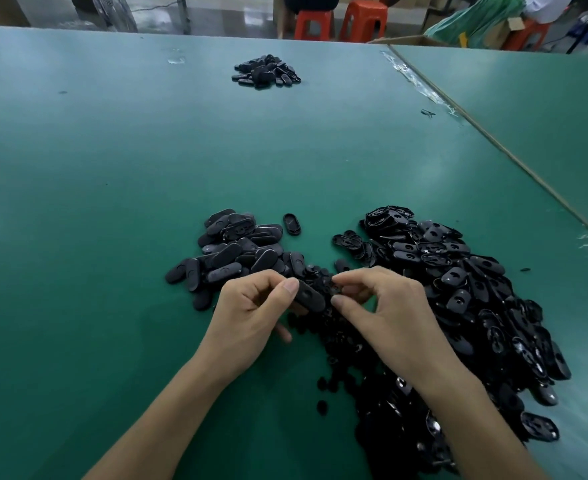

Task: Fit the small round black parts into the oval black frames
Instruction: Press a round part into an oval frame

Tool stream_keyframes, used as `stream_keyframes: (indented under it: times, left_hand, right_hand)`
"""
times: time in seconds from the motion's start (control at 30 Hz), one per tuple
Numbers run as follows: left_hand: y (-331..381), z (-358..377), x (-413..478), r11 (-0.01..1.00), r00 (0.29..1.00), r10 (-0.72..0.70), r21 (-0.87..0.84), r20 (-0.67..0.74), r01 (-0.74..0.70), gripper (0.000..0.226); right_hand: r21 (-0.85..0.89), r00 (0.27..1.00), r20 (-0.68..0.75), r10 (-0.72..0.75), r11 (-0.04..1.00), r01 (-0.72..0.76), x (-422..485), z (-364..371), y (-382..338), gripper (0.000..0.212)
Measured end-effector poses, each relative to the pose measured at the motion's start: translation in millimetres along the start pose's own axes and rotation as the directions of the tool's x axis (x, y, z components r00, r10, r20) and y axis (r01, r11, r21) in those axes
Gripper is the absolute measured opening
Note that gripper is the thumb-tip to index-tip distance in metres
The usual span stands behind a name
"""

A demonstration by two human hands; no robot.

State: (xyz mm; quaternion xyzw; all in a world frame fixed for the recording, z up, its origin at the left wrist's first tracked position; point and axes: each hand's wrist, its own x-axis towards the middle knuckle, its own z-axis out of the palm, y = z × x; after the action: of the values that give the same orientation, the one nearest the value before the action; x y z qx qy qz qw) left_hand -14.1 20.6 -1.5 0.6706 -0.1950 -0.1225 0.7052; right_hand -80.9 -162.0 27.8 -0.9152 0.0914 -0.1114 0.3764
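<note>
Two hands hold one oval black frame (309, 298) over the green table (112, 168).
The left hand (251, 313) pinches its upper-left end and the right hand (389, 313) its lower-right end, so the long axis slants between them. A round part may sit there, too dark to tell. Heaped frames (233, 251) lie on both sides.

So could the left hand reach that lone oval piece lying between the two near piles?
Probably yes: the lone oval piece lies on bare green table, nothing over it. But the left hand is pinching another oval part, so it would need freeing first.
</note>
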Motion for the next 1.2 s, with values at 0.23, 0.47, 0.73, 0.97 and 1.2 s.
stream_keyframes:
  times: [0.23, 0.47, 0.73, 0.97, 1.2]
  left_hand:
    - [-7.8, -3.2, 4.6, 0.996, 0.998, -0.065, -0.066, -0.013, 0.064, 0.030]
    - [-8.3, -4.4, 4.2, 0.999, 0.998, -0.044, -0.024, -0.049, 0.043, 0.024]
    - [-7.5, -5.9, 3.6, 0.988, 0.999, -0.051, -0.148, -0.002, 0.050, 0.029]
    - [-6.1, -3.1, 3.2, 0.994, 0.999, -0.029, -0.108, 0.028, 0.032, 0.024]
    - [-8.3, 0.9, 2.0, 0.994, 1.000, -0.017, -0.107, 0.002, 0.017, 0.019]
  right_hand:
    - [-0.253, 0.990, 0.140, 0.028, 0.967, 0.009, 2.4, 5.3, 5.3, 0.018]
    - [-0.125, 0.983, 0.160, 0.085, 0.990, -0.066, 5.7, 4.9, 1.8, 0.011]
    - [-0.128, 0.982, 0.140, 0.126, 0.986, -0.108, 8.5, 8.4, 0.5, 0.004]
    - [-0.076, 0.990, 0.099, 0.101, 0.993, -0.094, 7.1, 9.7, -1.3, 0.017]
    - [-0.073, 0.974, 0.184, 0.129, 0.990, -0.117, 3.3, 4.7, -7.8, 0.025]
